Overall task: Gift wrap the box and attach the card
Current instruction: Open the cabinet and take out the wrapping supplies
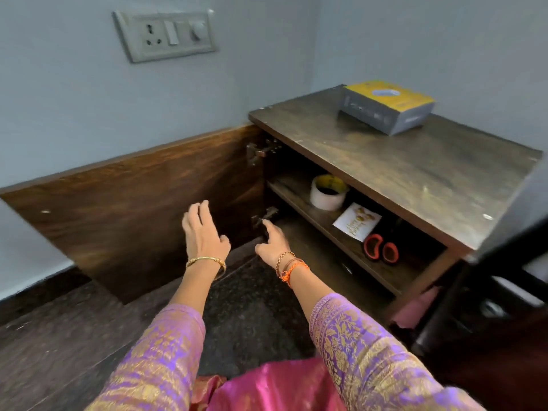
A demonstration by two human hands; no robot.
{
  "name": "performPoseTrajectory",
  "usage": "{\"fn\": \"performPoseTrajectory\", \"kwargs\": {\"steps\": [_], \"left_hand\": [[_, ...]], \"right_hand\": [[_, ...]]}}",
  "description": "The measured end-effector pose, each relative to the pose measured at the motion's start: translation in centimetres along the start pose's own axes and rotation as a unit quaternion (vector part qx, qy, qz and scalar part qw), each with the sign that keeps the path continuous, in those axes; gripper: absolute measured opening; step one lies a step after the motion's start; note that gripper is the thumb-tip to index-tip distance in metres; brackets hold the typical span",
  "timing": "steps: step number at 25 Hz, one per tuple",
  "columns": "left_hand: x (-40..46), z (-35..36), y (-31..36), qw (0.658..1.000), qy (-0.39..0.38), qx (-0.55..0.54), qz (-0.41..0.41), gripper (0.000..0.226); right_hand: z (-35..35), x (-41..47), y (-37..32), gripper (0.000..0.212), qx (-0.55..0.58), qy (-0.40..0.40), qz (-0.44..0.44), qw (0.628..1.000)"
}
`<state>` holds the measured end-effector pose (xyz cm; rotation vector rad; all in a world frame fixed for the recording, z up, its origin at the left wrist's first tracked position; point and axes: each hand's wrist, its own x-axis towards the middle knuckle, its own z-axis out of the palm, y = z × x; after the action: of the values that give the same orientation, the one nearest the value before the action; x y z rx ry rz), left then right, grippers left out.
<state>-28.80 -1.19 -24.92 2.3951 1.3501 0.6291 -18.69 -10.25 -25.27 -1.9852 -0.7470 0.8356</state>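
A grey box with a yellow top (385, 106) lies on the wooden cabinet top (415, 173) at the far right. On the shelf inside the cabinet sit a roll of tape (327, 192), a white greeting card (357, 222) and scissors with orange handles (381, 250). My left hand (203, 232) is spread flat against the inside of the swung-open cabinet door (118, 209). My right hand (271, 243) reaches toward the lower hinge with its index finger extended; it holds nothing.
The open door stands out to the left along the wall. A switch and socket plate (166, 34) is on the wall above. Dark floor (252, 307) lies in front of the cabinet. A dark frame (489, 262) stands at the right edge.
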Motion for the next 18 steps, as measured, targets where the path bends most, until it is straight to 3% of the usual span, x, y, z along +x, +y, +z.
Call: {"fn": "performPoseTrajectory", "kwargs": {"steps": [5, 10, 12, 15, 18], "left_hand": [[-1.9, 4.3, 7.3, 0.984, -0.095, -0.04, 0.143, 0.075], [-1.8, 9.2, 12.6, 0.952, -0.24, -0.065, 0.176, 0.078], [-1.8, 10.9, 14.1, 0.924, -0.291, -0.01, 0.249, 0.086], [-1.4, 12.5, 16.0, 0.875, -0.314, 0.087, 0.359, 0.094], [-1.5, 13.1, 17.0, 0.857, -0.268, 0.163, 0.408, 0.08]], "right_hand": [[-5.8, -1.9, 4.9, 0.058, -0.128, 0.167, 0.018, 0.977], [-10.8, -2.2, 9.0, 0.065, -0.284, 0.226, 0.094, 0.927], [-11.8, -2.3, 9.8, 0.072, -0.335, 0.26, 0.121, 0.898], [-12.8, -2.5, 10.4, 0.078, -0.34, 0.258, 0.16, 0.89], [-12.5, -2.8, 10.6, 0.069, -0.398, 0.261, 0.138, 0.868]]}}
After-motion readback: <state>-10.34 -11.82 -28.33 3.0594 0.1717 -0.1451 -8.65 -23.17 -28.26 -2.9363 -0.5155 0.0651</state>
